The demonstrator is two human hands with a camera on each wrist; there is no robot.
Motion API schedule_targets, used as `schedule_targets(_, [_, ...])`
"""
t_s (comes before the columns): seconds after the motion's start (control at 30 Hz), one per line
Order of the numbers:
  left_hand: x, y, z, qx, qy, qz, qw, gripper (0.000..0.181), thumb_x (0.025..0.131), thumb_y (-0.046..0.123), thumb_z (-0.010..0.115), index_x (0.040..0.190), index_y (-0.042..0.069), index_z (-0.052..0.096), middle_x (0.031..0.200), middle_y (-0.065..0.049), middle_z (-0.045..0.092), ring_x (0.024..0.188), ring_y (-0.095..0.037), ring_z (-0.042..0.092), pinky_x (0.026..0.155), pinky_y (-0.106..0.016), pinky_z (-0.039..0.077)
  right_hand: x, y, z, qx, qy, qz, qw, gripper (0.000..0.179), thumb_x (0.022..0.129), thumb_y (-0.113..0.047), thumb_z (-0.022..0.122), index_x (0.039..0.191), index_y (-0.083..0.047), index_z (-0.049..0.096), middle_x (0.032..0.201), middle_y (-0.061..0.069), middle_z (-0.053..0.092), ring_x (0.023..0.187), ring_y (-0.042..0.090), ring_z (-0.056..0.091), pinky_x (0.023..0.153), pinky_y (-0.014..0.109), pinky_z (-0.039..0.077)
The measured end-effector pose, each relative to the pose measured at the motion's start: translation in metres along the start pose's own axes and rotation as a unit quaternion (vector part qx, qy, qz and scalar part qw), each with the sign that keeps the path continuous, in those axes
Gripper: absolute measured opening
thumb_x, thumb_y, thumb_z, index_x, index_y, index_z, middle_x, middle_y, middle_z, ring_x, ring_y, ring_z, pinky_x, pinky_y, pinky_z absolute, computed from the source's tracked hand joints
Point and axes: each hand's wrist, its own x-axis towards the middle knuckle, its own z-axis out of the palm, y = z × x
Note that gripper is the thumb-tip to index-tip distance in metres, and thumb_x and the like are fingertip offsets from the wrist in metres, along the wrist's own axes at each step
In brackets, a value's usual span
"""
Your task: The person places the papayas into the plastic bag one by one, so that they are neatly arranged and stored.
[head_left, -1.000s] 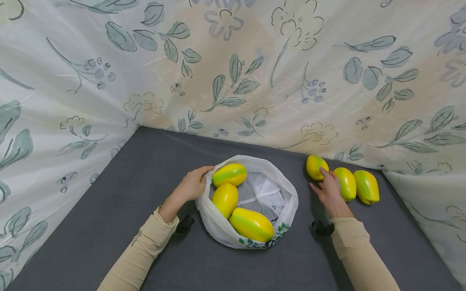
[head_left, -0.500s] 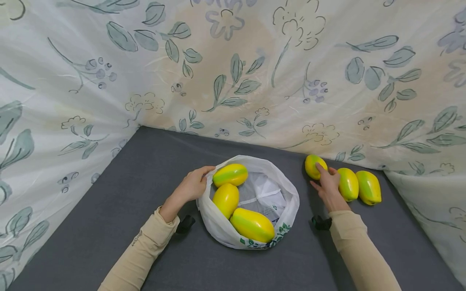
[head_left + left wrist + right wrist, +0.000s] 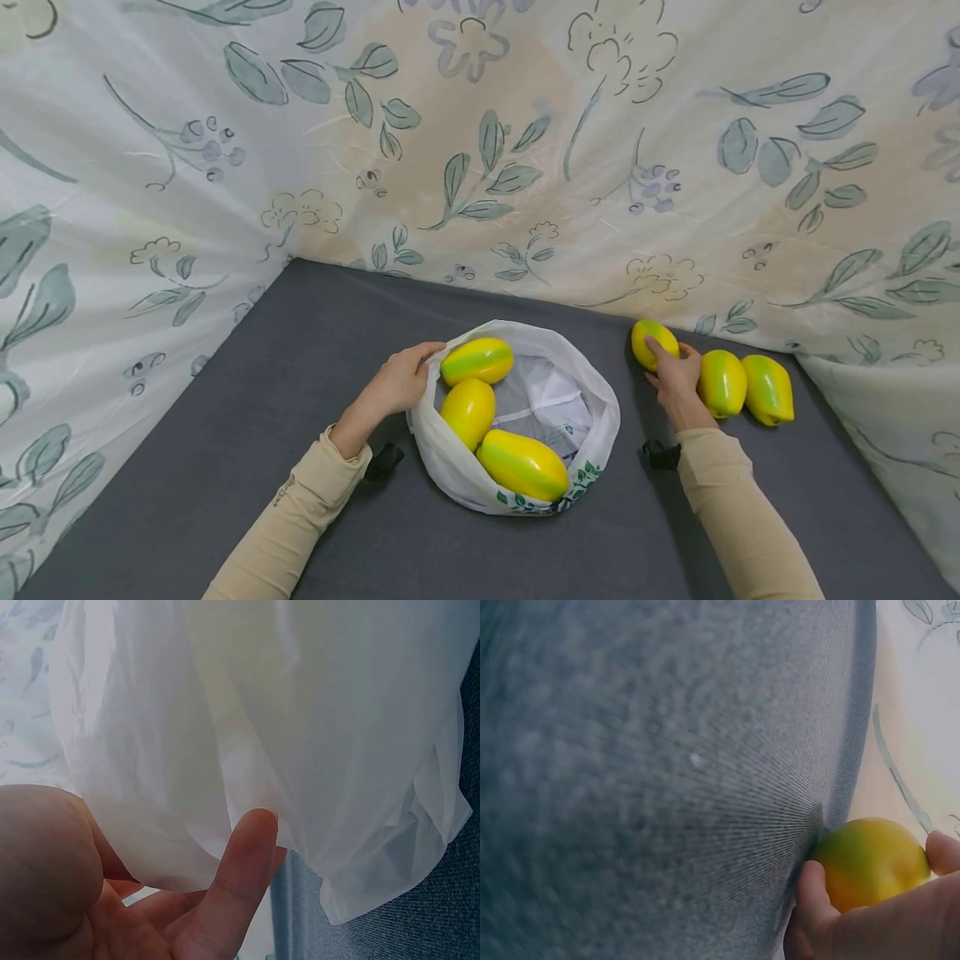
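A white plastic bag (image 3: pixel 600 400) with green leaf print stands with its mouth wide in the head view. Three yellow-green papayas (image 3: pixel 522 464) lie inside, along its left and near side. My left hand (image 3: pixel 393 383) holds the bag's left rim; in the left wrist view its fingers (image 3: pixel 244 859) lie against the thin plastic. At the back right, my right hand (image 3: pixel 677 385) grips another papaya (image 3: pixel 651 340), thumb on one side and fingers on the other. The right wrist view shows this papaya (image 3: pixel 870 859) between thumb and fingers, close to the dark cloth.
Two more papayas (image 3: pixel 722 383) lie side by side, just right of my right hand. Dark grey cloth (image 3: pixel 300 333) covers the table. A floral curtain (image 3: pixel 480 167) rises along the back and both sides, close behind the papayas.
My right hand has moved its thumb and fingers in around the back papaya, from lightly touching it to gripping it. My left hand has stayed on the bag's rim.
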Motion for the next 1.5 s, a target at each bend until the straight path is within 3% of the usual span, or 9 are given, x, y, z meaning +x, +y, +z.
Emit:
schedule_targets(0.5, [0.0, 0.001, 0.0, 0.0, 0.0, 0.0, 1.0, 0.043, 0.099, -0.001, 0.039, 0.141, 0.004, 0.045, 0.141, -0.016, 0.046, 0.105, -0.029, 0.051, 0.082, -0.04, 0.041, -0.014, -0.004, 0.001, -0.006, 0.0, -0.038, 0.9992, 0.084, 0.085, -0.036, 0.07, 0.149, -0.017, 0.019, 0.148, 0.009, 0.019, 0.126, 0.025, 0.038, 0.097, 0.037, 0.04])
schedule_targets(0.77, [0.0, 0.0, 0.0, 0.001, -0.004, 0.002, 1.0, 0.043, 0.099, 0.0, 0.039, 0.141, 0.005, 0.045, 0.14, -0.016, 0.046, 0.086, -0.027, 0.052, 0.078, -0.039, 0.042, -0.02, -0.007, 0.001, 0.01, -0.052, -0.045, 0.9976, 0.087, 0.085, -0.036, 0.071, 0.151, -0.018, 0.016, 0.149, 0.012, 0.018, 0.128, 0.026, 0.035, 0.1, 0.041, 0.037])
schedule_targets(0.87, [0.0, 0.0, 0.0, 0.002, -0.004, 0.003, 1.0, 0.043, 0.099, -0.001, 0.04, 0.141, 0.005, 0.045, 0.14, -0.016, 0.046, 0.093, -0.027, 0.052, 0.08, -0.04, 0.041, -0.015, -0.001, 0.0, 0.014, -0.086, -0.062, 0.9943, 0.093, 0.08, -0.042, 0.074, 0.15, -0.021, 0.018, 0.149, 0.013, 0.02, 0.127, 0.025, 0.038, 0.098, 0.039, 0.04])
schedule_targets(1.0, [0.0, -0.001, 0.0, 0.001, -0.001, 0.005, 1.0, 0.043, 0.099, -0.001, 0.04, 0.141, 0.004, 0.045, 0.14, -0.016, 0.046, 0.103, -0.029, 0.051, 0.082, -0.04, 0.041, -0.027, -0.002, 0.004, 0.02, -0.12, -0.073, 0.9899, 0.095, 0.08, -0.043, 0.073, 0.151, -0.021, 0.013, 0.149, 0.012, 0.02, 0.126, 0.025, 0.037, 0.098, 0.036, 0.04])
schedule_targets(1.23, [-0.001, 0.001, 0.0, 0.002, 0.003, 0.007, 1.0, 0.043, 0.098, -0.002, 0.04, 0.141, 0.004, 0.046, 0.14, -0.016, 0.047, 0.095, -0.028, 0.052, 0.081, -0.04, 0.041, -0.061, -0.016, 0.01, 0.047, -0.152, -0.065, 0.9851, 0.089, 0.087, -0.031, 0.069, 0.151, -0.017, 0.008, 0.148, 0.013, 0.016, 0.127, 0.027, 0.034, 0.1, 0.038, 0.037])
schedule_targets(1.5, [-0.003, 0.002, 0.0, 0.003, 0.005, 0.015, 0.9999, 0.043, 0.098, -0.002, 0.04, 0.14, 0.003, 0.046, 0.14, -0.016, 0.047, 0.104, -0.029, 0.051, 0.082, -0.041, 0.041, -0.081, -0.02, 0.013, 0.067, -0.211, -0.056, 0.9735, 0.083, 0.088, -0.028, 0.067, 0.149, -0.017, 0.011, 0.146, 0.012, 0.017, 0.125, 0.026, 0.034, 0.099, 0.035, 0.038])
